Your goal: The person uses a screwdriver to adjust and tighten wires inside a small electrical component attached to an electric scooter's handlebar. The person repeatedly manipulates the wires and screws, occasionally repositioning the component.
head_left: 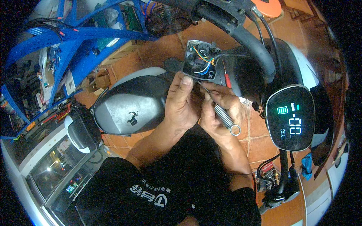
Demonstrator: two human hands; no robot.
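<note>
My left hand (181, 100) grips the lower edge of an opened handlebar switch housing (186, 69), thumb on its rim. The housing's inside faces up, with yellow, orange, blue and white wires (205, 64) bundled in it and a black cable leaving its right side. My right hand (222, 105) is closed around a thin metal rod with a coil spring (224, 115) and an end ring; its thin end points up at the housing's lower edge. Whether the tip touches is hard to tell. Behind the right hand lies a red-handled screwdriver (227, 80).
A black scooter seat (130, 101) lies left. On the right are a lit scooter display (290, 116), a curved black handlebar (256, 49) and a lower grip (275, 197). Blue shelving (68, 49) with parts fills the upper left, above a tiled floor (158, 52).
</note>
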